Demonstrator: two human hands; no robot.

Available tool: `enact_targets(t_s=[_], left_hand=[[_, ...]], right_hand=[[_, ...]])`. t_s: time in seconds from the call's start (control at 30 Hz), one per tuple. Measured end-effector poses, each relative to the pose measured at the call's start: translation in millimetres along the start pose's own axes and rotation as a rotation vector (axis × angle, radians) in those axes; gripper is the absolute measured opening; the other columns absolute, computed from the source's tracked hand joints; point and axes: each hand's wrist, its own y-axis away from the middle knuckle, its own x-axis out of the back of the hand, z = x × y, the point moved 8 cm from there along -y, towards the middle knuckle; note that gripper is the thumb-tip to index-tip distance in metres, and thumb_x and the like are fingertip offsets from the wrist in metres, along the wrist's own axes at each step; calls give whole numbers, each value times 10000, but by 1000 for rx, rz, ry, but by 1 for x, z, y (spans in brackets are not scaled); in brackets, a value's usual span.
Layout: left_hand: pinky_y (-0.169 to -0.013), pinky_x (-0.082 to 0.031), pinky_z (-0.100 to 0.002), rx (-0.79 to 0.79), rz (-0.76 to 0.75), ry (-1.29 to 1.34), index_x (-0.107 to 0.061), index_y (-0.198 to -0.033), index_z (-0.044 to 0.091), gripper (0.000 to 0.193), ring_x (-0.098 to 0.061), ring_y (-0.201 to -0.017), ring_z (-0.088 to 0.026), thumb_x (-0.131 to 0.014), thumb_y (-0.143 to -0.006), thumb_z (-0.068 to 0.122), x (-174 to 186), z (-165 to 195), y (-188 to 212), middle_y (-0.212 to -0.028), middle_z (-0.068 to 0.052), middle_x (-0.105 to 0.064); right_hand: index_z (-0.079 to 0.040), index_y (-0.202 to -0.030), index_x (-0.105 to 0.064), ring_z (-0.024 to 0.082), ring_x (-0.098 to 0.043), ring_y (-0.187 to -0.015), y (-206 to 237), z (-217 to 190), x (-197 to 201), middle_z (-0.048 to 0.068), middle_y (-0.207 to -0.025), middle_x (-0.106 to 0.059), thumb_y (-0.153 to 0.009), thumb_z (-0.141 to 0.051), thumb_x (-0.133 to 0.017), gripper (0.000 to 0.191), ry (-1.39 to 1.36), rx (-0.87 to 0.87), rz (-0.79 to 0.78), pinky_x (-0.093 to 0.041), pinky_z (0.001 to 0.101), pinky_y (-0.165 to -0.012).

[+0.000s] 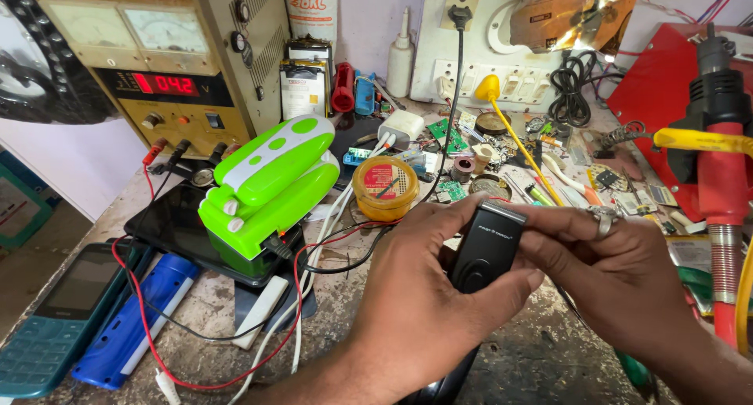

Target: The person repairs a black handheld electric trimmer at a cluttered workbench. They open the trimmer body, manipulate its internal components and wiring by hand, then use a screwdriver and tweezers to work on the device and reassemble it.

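i see my left hand (427,295) and right hand (620,275) together, both clamped on a small black plastic rectangular device (485,248), tilted face-up for inspection.

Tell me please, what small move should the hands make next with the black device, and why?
Probably turn the small black device slightly toward the camera and look along its top edge. Both the left hand and the right hand already grip it above the workbench, and only its front face shows. No tool is in either hand, so looking it over seems the likely step.
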Motion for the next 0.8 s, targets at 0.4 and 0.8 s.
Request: enact_targets(t_s=[0.4, 0.8], left_hand=[[-715, -577, -275, 34, -4, 45, -595, -1388, 23, 628, -680, -885, -171, -779, -817, 210, -6, 2, 9, -1074, -107, -593], [-657, -569, -204, 48, -42, 398, -676, -1276, -29, 538, -685, -844, -81, -807, -797, 178, -13, 3, 8, -1167, -89, -620]], right_hand=[[-5, -1157, -795, 60, -682, -760, 4, 3, 8, 66, -890, -830, -915, -58, -684, 271, 24, 1, 98, -584, 248, -652], [-2, -1121, -800, 72, -716, -788, 5, 2, 14, 73, -922, -839, -907, -25, -663, 255, 19, 9, 99, -594, 256, -675]])
